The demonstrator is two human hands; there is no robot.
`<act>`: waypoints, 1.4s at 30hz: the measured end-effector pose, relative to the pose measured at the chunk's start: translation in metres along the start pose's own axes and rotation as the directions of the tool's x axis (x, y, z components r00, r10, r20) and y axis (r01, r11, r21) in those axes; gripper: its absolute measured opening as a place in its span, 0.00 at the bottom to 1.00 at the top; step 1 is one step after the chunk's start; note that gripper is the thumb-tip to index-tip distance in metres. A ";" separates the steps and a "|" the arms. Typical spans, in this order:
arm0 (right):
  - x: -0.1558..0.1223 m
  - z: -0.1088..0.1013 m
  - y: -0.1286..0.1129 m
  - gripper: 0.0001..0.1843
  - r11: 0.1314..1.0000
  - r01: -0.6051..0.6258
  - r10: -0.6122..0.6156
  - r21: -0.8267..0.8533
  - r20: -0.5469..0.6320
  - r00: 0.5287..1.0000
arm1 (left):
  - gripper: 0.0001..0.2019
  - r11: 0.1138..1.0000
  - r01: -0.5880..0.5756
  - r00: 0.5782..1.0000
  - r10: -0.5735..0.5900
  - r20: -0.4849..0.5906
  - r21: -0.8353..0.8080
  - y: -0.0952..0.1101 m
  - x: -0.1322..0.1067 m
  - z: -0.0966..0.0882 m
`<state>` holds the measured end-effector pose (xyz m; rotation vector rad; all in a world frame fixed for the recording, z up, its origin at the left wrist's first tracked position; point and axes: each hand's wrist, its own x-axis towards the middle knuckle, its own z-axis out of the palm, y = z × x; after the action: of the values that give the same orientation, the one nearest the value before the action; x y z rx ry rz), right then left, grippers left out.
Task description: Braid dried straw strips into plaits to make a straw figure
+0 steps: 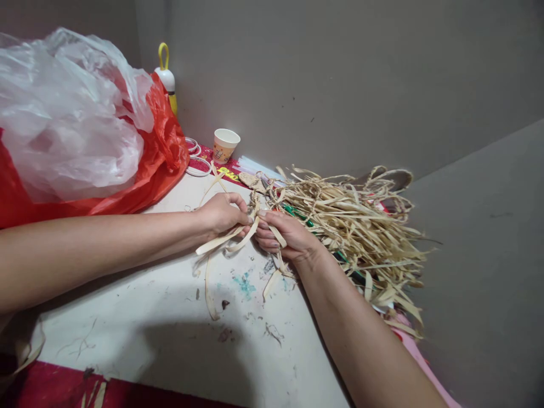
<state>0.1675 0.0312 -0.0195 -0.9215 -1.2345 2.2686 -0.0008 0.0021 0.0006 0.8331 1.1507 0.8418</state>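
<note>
Both hands meet over a white board (170, 306), working on a few pale, dry straw strips (246, 241). Thumb and fingers of my left hand (224, 215) pinch the strips from the left. From the other side, my right hand (285, 233) grips them close by, its fingers curled. Loose strip ends hang below and between the hands onto the board. Just above the fingertips is a twisted or braided bit of straw (254, 198), partly hidden. Beyond my right hand lies a large heap of dry straw strips (352, 215).
A red plastic bag (168, 153) with a clear plastic bag (80, 113) bulges at the left. Behind the board stand a paper cup (225, 146), white rings (198, 166) and a yellow-and-white bottle (166, 79). Grey walls (340, 79) close in behind and at the right. Straw scraps dot the board.
</note>
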 end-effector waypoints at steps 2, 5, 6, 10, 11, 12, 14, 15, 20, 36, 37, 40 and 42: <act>0.000 -0.001 0.000 0.18 1.000 0.006 -0.006 -0.010 -0.004 1.000 | 0.12 1.000 -0.006 1.000 0.006 0.003 0.014 0.001 0.000 0.000; 0.001 -0.003 0.002 0.19 1.000 0.014 -0.014 -0.012 -0.002 1.000 | 0.10 0.998 -0.026 1.000 0.027 -0.011 0.060 0.003 0.000 -0.001; 0.002 -0.003 0.002 0.19 1.000 0.013 -0.013 -0.009 0.001 1.000 | 0.09 0.997 -0.033 0.999 0.034 -0.008 0.075 0.003 0.001 -0.002; 0.002 -0.003 0.002 0.19 1.000 0.004 -0.004 -0.009 0.016 1.000 | 0.07 0.986 -0.064 0.997 0.058 0.044 0.155 0.002 0.007 -0.006; 0.002 -0.003 0.002 0.19 1.000 0.003 -0.003 -0.014 0.016 1.000 | 0.07 0.981 -0.061 0.997 0.053 0.053 0.183 0.003 0.008 -0.007; 0.002 -0.003 0.002 0.19 1.000 0.002 -0.002 -0.020 0.013 1.000 | 0.07 0.978 -0.053 0.998 0.043 0.053 0.203 0.003 0.009 -0.007; 0.001 -0.002 0.001 0.19 0.999 0.001 -0.001 -0.035 0.004 1.000 | 0.09 0.975 -0.033 0.999 0.025 0.042 0.220 0.005 0.008 -0.007; 0.001 -0.001 0.002 0.19 0.999 0.002 -0.002 -0.043 -0.001 1.000 | 0.09 0.974 -0.030 0.999 0.023 0.036 0.226 0.005 0.007 -0.006; 0.003 0.001 0.003 0.20 0.998 -0.004 0.001 -0.068 -0.033 0.999 | 0.08 0.901 -0.136 0.990 0.136 0.028 0.411 0.005 0.004 -0.006; 0.007 0.017 0.005 0.18 0.990 -0.004 -0.021 -0.141 -0.176 0.984 | 0.07 0.706 -0.212 0.977 0.158 0.142 0.676 0.023 0.005 -0.009; 0.007 0.018 0.006 0.17 0.991 0.002 -0.024 -0.137 -0.156 0.988 | 0.07 0.729 -0.174 0.985 0.123 0.123 0.662 0.024 0.005 -0.010; 0.006 0.020 0.006 0.13 0.988 0.018 -0.037 -0.150 -0.122 0.992 | 0.05 0.771 -0.098 0.995 0.055 0.087 0.629 0.025 0.006 -0.011; 0.007 0.022 0.006 0.11 0.987 0.010 -0.033 -0.162 -0.142 0.989 | 0.05 0.783 -0.079 0.996 0.046 0.070 0.617 0.025 0.005 -0.010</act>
<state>0.1469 0.0192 -0.0184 -1.1038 -1.3711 2.0690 -0.0131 0.0191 0.0190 1.4364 1.3831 0.4765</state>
